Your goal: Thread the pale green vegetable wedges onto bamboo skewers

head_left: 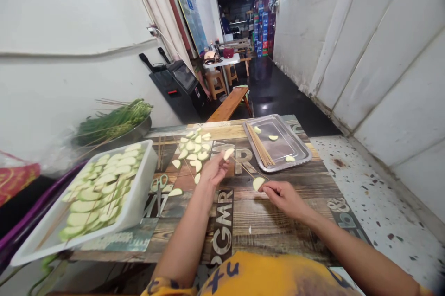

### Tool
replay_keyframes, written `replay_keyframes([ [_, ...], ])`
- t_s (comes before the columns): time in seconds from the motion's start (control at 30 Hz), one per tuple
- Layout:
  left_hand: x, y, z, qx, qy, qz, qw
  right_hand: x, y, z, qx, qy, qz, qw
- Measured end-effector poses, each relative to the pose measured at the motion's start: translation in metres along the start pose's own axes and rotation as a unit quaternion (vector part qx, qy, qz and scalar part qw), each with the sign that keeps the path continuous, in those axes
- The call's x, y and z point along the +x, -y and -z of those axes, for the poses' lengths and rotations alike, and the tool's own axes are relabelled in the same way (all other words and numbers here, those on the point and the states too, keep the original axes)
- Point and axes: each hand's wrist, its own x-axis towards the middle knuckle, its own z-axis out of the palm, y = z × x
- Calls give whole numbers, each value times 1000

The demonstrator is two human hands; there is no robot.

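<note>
My left hand (214,171) is closed in a pinch on a pale, green-skinned vegetable slice (228,153) above the table. My right hand (285,197) is closed at the edge of a second slice (258,183). A thin wooden skewer (247,170) runs at this second slice and points toward my left hand; whether its tip touches the left slice I cannot tell. Left of my hands lies a pile of cut slices (190,146) on the patterned tabletop. Behind my right hand, a metal tray (283,136) holds a bundle of bare skewers (260,146) and several slices.
At left stands a white plastic bin (145,166) full of skewered slices. Scissors (159,191) lie beside it. Behind it is a metal bowl (135,130) of skewered greens (118,119). Beyond the table are a wooden bench (227,105) and a black machine (177,87).
</note>
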Motion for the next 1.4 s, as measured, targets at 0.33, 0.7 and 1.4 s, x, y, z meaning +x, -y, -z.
replay_keyframes([
  [0.33,1,-1,0,-13,11,-1,1000,1,3,1,11,-4,-11,1000],
  [0.7,1,-1,-4,3,-2,-12,1000,0,6,2,21,-8,-7,1000],
  [1.4,-5,3,-18,91,-3,-73,993,-1,3,0,10,-19,-5,1000],
])
